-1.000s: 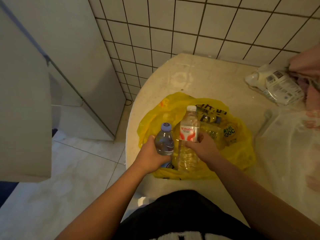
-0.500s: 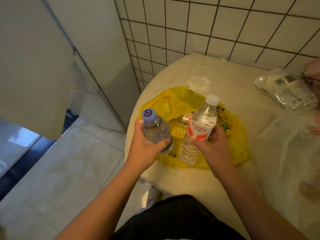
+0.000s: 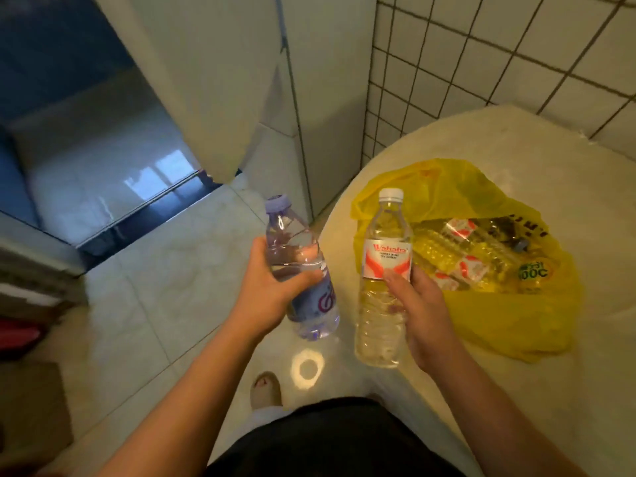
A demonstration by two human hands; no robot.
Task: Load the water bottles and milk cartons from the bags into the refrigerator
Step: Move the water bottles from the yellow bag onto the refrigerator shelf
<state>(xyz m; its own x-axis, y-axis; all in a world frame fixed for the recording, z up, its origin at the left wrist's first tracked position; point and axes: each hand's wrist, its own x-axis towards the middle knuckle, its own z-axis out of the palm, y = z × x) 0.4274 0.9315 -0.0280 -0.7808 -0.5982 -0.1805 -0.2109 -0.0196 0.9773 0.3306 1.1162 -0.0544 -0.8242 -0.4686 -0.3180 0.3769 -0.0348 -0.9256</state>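
Observation:
My left hand (image 3: 268,287) grips a clear water bottle with a purple cap (image 3: 296,256), held over the floor left of the table edge. My right hand (image 3: 418,304) grips a taller water bottle with a white cap and a red-and-white label (image 3: 383,256), upright above the table's near-left edge. Behind it, a yellow plastic bag (image 3: 488,315) lies open on the round pale table (image 3: 516,132), with several more red-labelled bottles (image 3: 461,249) inside. The white refrigerator (image 3: 327,98) stands at the upper middle, with its door (image 3: 192,74) swung open towards me.
A white tiled wall (image 3: 499,46) backs the table. The pale tiled floor (image 3: 155,287) spreads to the left, ending in a dark doorway threshold (image 3: 144,215). My foot in a slipper (image 3: 265,390) stands on the floor below the bottles. Dark furniture edges (image 3: 20,339) sit at far left.
Both hands have lifted their bottles out of the yellow bag and carried them left, off the table's edge. The view has swung left towards the refrigerator and the floor.

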